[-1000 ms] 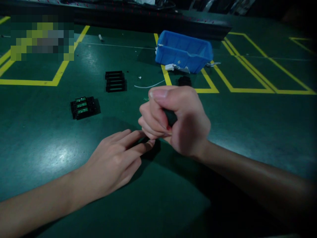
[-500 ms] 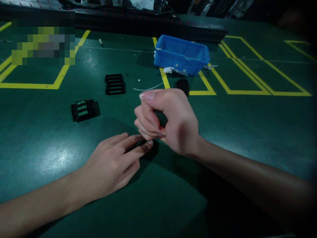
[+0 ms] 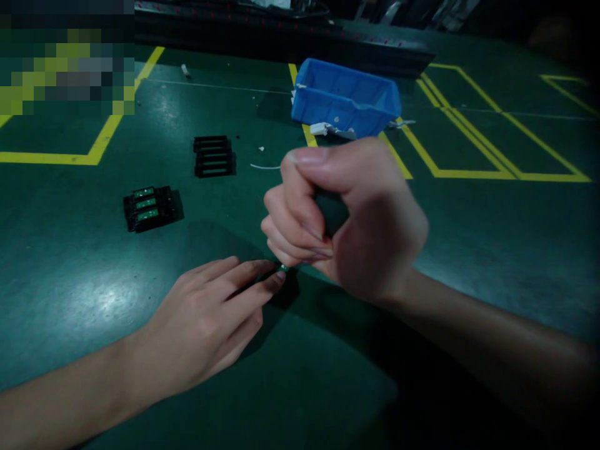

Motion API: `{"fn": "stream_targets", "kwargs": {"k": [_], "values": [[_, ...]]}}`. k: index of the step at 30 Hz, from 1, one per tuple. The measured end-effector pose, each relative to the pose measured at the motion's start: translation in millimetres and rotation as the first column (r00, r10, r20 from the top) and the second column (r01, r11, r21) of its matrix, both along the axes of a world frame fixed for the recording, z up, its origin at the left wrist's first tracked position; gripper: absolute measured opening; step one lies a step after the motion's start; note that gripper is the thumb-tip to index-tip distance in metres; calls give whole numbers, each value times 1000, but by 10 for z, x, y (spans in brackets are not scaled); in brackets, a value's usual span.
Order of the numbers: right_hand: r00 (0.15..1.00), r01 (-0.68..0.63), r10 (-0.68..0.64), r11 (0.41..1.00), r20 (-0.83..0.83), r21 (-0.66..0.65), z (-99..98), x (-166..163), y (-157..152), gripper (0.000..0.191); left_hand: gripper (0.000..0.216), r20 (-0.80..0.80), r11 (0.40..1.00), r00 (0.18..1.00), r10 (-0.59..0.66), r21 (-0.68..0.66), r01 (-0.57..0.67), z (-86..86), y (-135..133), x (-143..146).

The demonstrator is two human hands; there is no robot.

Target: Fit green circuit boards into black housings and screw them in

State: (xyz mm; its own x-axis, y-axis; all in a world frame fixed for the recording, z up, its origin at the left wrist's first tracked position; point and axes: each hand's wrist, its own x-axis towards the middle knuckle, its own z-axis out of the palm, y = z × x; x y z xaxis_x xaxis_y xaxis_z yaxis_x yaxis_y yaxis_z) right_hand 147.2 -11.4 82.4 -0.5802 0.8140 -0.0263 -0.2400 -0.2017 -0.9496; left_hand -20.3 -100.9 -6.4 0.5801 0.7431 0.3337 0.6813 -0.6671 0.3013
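Note:
My right hand (image 3: 347,219) is raised over the middle of the green table (image 3: 469,237), curled into a fist round a dark object that I cannot make out. Just below its knuckles lies a small black part with a green tip (image 3: 282,270). My left hand (image 3: 210,319) rests palm down on the table, fingers stretched forward and pressing on that black part. The part is mostly hidden under both hands.
A blue plastic bin (image 3: 344,97) stands at the back middle, with white scraps beside it. Two groups of black slotted parts lie to the left: one with green inserts (image 3: 149,208), one without (image 3: 214,156). Yellow lines mark the table. A thin white wire (image 3: 265,167) lies behind my right hand.
My right fist has lifted slightly and moved right and nearer the camera, now hiding the small black object near the yellow line. My left hand has stayed pressed on the table.

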Motion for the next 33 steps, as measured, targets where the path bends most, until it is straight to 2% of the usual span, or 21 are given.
{"fn": "stream_targets", "kwargs": {"k": [5,18,24,33], "values": [[998,25,-26,1000,-49,-8,-94,-7,-10,56,38,30,1000,999,-13,-4,13,19,1,-2],[998,27,-26,999,-63,18,-112,-9,0,53,36,51,999,998,-22,33,20,7,13,20],[999,31,-31,1000,-22,-3,-83,-11,-5,56,37,51,998,998,-27,51,25,21,12,13],[1000,19,-20,999,15,48,-121,6,-15,49,31,44,998,999,-26,51,24,31,29,28]]}}
